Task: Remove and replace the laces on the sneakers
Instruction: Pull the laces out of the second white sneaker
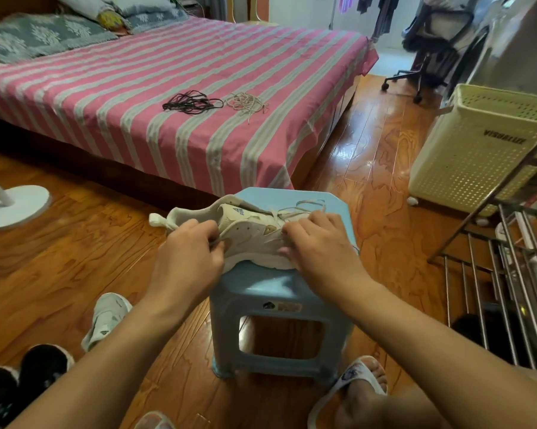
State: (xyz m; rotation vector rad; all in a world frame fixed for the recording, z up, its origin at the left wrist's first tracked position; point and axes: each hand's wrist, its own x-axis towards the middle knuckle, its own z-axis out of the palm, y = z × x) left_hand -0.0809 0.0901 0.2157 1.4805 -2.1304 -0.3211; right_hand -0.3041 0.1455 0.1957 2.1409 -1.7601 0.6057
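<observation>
- On the pale blue plastic stool's (pixel 332 205) top, a white lace-up sneaker (pixel 248 233) lies on its side.
- Left hand (pixel 187 255) pinches its collar edge.
- Right hand (pixel 318 243) grips its laced front.

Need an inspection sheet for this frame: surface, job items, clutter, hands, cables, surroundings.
Surface: blue plastic stool, on wood floor.
Job's things: white sneaker on its side on the stool, lace partly in; second white sneaker on the floor; black laces and white laces on the bed.
Clutter: black slippers on the floor at left.
Hands: left hand and right hand both grip the sneaker.
Cables: nothing seen.
Surroundings: laundry basket, metal rack, office chair, fan base.
</observation>
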